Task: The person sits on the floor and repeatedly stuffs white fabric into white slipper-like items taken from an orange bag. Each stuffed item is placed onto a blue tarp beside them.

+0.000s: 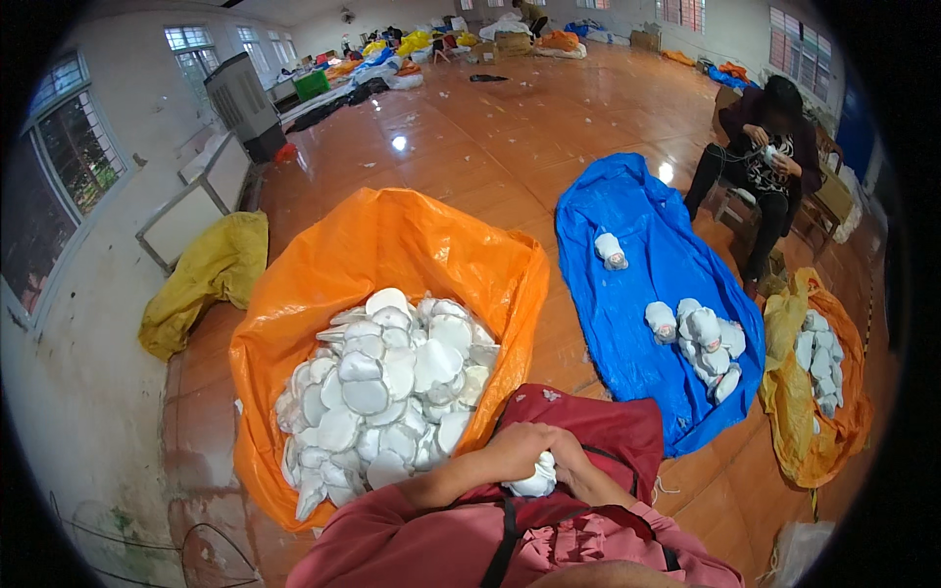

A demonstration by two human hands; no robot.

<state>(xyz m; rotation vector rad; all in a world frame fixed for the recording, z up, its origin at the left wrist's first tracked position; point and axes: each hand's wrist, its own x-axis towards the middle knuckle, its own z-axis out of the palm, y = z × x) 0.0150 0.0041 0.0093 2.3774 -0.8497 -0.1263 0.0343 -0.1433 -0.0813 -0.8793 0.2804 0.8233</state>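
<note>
Over my lap, my left hand (521, 449) and my right hand (572, 459) meet with fingers closed around a small white stuffed cloth piece (536, 480). Its lower part shows beneath my hands; the rest is hidden by them. A dark red apron (627, 431) spreads under my forearms. Just left of my knees, an orange sack (392, 220) gapes wide, heaped with flat, rounded white fabric pieces (397, 372). To the right, a blue sheet (627, 304) lies on the floor, bearing several plump white stuffed pieces (704, 333) in a cluster and one apart.
At right, a seated person (769, 157) handles a white piece. Near them stands another orange sack (848, 372) of pale pieces. A yellow sack (211, 279) slumps by the left wall, near a grey air cooler (240, 98). Colourful sacks and boxes (512, 42) line the far end.
</note>
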